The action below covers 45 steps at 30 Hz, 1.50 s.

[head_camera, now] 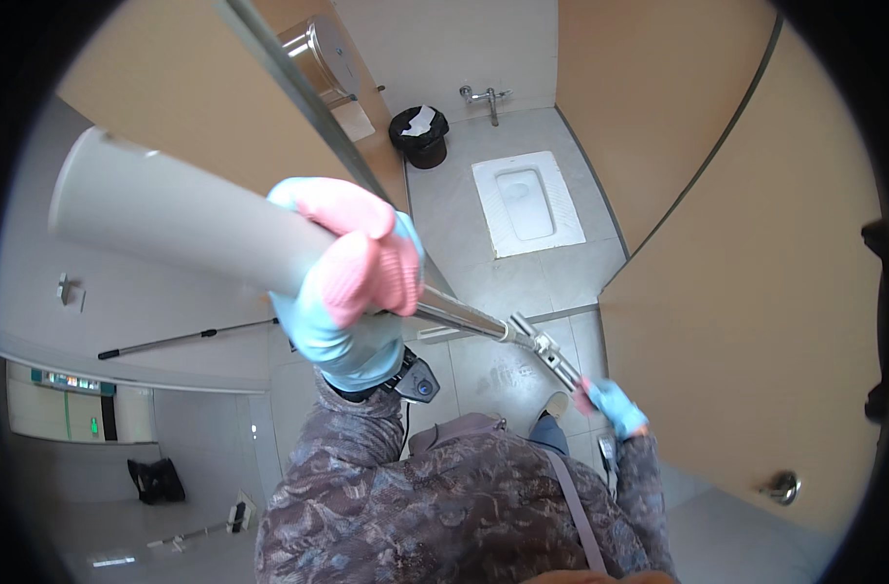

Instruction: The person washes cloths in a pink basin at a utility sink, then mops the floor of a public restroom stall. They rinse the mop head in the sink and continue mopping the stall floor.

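Observation:
My left hand [371, 285], in a pink and light blue rubber glove, is wrapped around a long tool just below its thick pale grey handle [181, 208]. From this fist a chrome shaft [462, 314] slants down to the right. The shaft ends in a metal clamp-like head [550, 354], with no mop pad or sponge visible on it. My right hand [612, 405], gloved alike and slightly blurred, has its fingers closed on the far end of that head. Under the clamp, the tiled floor [499, 376] looks wet or smudged.
Ahead, a stall holds a white squat toilet [528, 208], a black-lined bin [426, 150], a flush pipe [493, 106] and a round paper dispenser [331, 58]. Tan partitions flank it, with a door [743, 336] at right. A dark pole [174, 341] leans at left.

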Tool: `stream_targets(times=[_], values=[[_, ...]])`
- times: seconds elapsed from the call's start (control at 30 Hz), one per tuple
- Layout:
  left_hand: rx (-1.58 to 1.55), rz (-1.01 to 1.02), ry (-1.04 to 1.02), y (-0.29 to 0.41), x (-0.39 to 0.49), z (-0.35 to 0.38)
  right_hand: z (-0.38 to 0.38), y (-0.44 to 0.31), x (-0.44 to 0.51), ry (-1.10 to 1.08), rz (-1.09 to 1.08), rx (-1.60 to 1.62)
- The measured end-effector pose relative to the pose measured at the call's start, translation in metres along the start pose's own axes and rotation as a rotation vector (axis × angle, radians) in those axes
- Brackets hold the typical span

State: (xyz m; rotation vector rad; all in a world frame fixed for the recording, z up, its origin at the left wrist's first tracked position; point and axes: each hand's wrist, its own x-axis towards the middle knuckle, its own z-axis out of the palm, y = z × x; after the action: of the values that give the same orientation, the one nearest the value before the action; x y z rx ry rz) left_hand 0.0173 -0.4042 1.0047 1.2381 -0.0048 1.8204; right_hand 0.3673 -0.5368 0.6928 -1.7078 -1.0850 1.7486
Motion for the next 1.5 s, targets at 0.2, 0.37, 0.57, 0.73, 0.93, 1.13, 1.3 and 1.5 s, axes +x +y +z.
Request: stream_targets(times=[0.2, 0.37, 0.57, 0.73, 0.93, 1.13, 1.3, 1.5], values=[[0.166, 0.141, -0.227, -0.023, 0.020, 0.040, 0.003, -0.141, 0.121, -0.339, 0.227, 0.914], [0.438, 0.205, -0.080, -0.027, 0.016, 0.034, 0.016, -0.182, 0.242, 0.091, 0.278, 1.490], [0.434, 0.015, -0.224, -0.072, 0.049, 0.019, -0.039, -0.203, 0.388, -0.055, 0.203, 1.496], [0.227, -0.134, -0.190, -0.172, 0.122, -0.029, -0.080, -0.267, 0.475, -0.090, 0.267, 1.548], [0.438, -0.346, -0.065, -0.243, 0.184, -0.057, -0.121, -0.335, 0.542, -0.105, 0.465, 1.635], [0.381, -0.321, 0.149, -0.268, 0.213, -0.077, -0.137, -0.367, 0.602, -0.083, 0.333, 1.560], [0.737, -0.591, 0.402, -0.300, 0.244, -0.095, -0.161, -0.399, 0.672, -0.065, 0.356, 1.545], [1.147, -1.056, 0.608, -0.364, 0.248, -0.105, -0.188, -0.426, 0.762, 0.025, 0.330, 1.258]])
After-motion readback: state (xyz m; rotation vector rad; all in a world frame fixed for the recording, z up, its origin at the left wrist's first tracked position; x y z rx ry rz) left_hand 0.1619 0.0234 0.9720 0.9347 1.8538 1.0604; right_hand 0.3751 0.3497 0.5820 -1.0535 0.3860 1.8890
